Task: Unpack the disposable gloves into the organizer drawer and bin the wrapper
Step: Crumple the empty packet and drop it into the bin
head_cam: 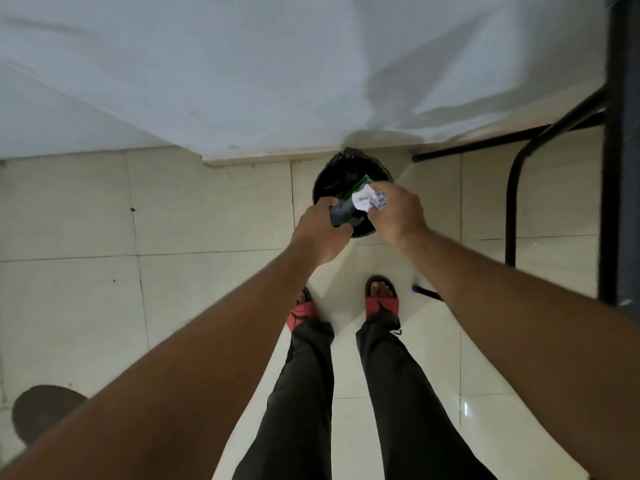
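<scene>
Landmark: we took the bin, black-lined and round, standing on the tiled floor at the foot of the white wall, as our reference for every place below.
Floor drain: a dark round patch lay well to the left of the bin and nearer to us.
Left hand: our left hand hung over the bin's near-left rim, its fingers curled and closed on the dark, greyish end of the wrapper.
Wrapper: the wrapper stretched between our 2 hands directly above the bin's mouth, dark on the left, green and white on the right; we could not tell whether it was 1 piece or 2.
Right hand: our right hand was over the bin's near-right rim, fingers bunched and pinching the crumpled white end.
Feet: our 2 red sandals stood on the near side of the bin.
Chair frame: a black metal frame stood to the right of the bin.
Step in hand: we judged it to be binning the wrapper, the task's last part.
Doing it well: we should bring both hands over the middle of the bin's mouth, lower them, then let go together so the light wrapper cannot drift onto the floor.
Drawer and gloves: neither was in view.
</scene>
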